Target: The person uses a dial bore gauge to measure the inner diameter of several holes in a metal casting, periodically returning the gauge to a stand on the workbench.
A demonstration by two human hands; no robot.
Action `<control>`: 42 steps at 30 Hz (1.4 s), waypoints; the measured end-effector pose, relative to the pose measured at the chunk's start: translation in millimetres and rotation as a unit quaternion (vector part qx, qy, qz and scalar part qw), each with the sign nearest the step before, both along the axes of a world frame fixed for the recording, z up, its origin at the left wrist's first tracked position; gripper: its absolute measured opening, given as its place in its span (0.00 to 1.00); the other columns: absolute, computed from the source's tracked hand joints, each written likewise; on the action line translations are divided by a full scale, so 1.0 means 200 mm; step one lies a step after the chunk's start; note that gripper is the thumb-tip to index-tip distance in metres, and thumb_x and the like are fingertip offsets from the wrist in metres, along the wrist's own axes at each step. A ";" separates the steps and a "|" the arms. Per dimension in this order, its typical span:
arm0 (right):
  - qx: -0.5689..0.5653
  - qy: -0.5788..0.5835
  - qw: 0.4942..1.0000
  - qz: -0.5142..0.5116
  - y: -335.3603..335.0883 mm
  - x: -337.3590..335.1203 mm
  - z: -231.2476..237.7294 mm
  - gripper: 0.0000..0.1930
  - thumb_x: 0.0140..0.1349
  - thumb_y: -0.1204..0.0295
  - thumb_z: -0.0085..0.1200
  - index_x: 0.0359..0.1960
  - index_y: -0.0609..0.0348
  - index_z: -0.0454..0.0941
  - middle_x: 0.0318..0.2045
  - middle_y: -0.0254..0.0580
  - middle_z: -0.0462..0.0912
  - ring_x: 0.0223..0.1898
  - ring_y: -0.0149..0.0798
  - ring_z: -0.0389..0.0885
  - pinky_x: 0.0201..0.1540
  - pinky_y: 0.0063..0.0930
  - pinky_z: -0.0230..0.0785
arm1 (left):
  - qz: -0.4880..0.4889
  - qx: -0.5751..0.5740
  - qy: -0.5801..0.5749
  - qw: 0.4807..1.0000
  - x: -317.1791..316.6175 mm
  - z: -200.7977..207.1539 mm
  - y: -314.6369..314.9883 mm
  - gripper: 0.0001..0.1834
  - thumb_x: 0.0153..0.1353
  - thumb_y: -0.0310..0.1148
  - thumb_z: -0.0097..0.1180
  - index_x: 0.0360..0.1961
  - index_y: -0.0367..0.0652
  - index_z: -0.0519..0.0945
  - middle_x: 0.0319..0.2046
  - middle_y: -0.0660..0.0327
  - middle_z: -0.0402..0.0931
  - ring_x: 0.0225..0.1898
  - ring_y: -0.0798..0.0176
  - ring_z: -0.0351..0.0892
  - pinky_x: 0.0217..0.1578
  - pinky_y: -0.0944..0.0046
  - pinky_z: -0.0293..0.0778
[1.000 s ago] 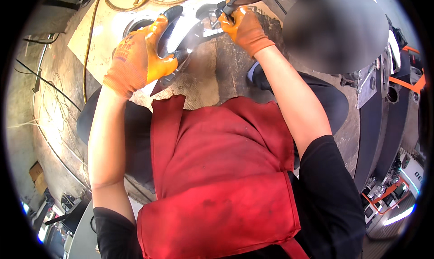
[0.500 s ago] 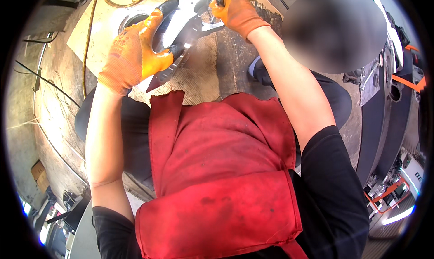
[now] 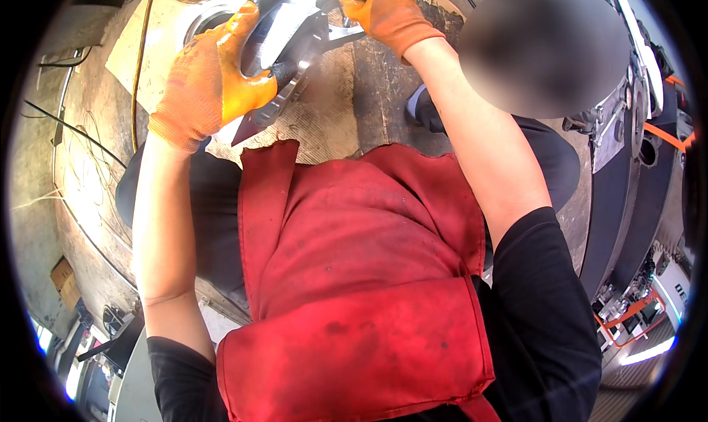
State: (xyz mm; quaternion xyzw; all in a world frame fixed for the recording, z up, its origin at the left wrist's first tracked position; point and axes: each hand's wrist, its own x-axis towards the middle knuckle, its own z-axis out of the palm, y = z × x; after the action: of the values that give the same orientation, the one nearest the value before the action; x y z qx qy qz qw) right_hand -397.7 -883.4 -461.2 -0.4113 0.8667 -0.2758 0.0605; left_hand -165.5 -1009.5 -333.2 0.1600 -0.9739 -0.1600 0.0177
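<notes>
My left hand (image 3: 221, 75), in an orange glove with dark fingertips, is closed around a shiny silver metal part (image 3: 269, 42). The thumb presses its near side and the fingers reach over the far side. The near edge of the part is smeared by motion. At the upper edge of the picture, my right hand (image 3: 387, 13), in a matching glove, is curled at the right end of the part. What its fingers grip is partly cut off and I cannot make it out. A round metal opening (image 3: 212, 22) shows beside my left hand.
A brown hose (image 3: 140, 83) runs over the pale board (image 3: 129, 57) at the far left. Below the metal part lies a worn brown sheet (image 3: 332, 109). A red apron (image 3: 361, 230) covers my lap. Machinery with orange parts (image 3: 667, 134) stands at the right, beside a blurred round patch.
My left hand has shifted slightly left, and the near corner of the metal part has moved with it. The part's near edge is more blurred now. My right hand has barely moved.
</notes>
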 end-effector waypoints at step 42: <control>-0.100 0.012 0.995 0.005 -0.07 0.02 0.48 0.17 0.61 0.60 0.55 0.45 0.59 0.75 0.39 0.56 0.81 0.39 0.58 0.82 0.43 0.48 0.74 | -0.006 0.124 -0.005 0.992 -0.06 0.08 0.00 0.41 0.40 0.29 0.60 0.61 0.25 0.70 0.51 0.35 0.77 0.56 0.39 0.77 0.60 0.53 0.69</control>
State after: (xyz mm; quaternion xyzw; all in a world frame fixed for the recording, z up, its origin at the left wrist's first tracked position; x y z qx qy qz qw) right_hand -394.1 -898.1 -364.7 -0.4225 0.8334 -0.3560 0.0100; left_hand -177.3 -1009.3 -318.0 0.1562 -0.9474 -0.2791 -0.0084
